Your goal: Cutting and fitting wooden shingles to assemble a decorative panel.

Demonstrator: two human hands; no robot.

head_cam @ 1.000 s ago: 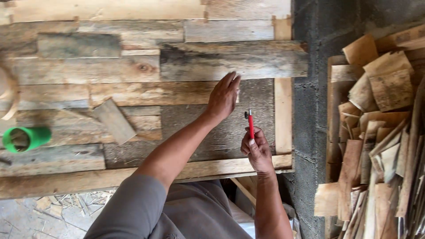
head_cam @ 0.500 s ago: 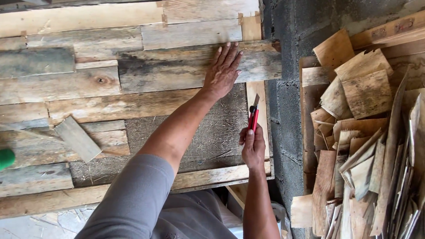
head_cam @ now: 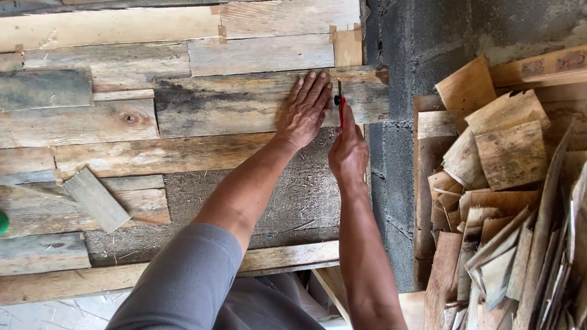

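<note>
Head: pencil point(head_cam: 340, 105) in right hand point(head_cam: 348, 153)

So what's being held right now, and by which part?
The right hand grips a slim red tool by its lower end, tip against the weathered plank. The left hand holds nothing; it lies flat on that plank.

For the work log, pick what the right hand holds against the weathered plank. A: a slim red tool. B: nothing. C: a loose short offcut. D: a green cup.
A: the right hand grips a slim red tool, its tip set on the weathered plank, right beside the fingers of the left hand, which lies flat on that plank.
</note>
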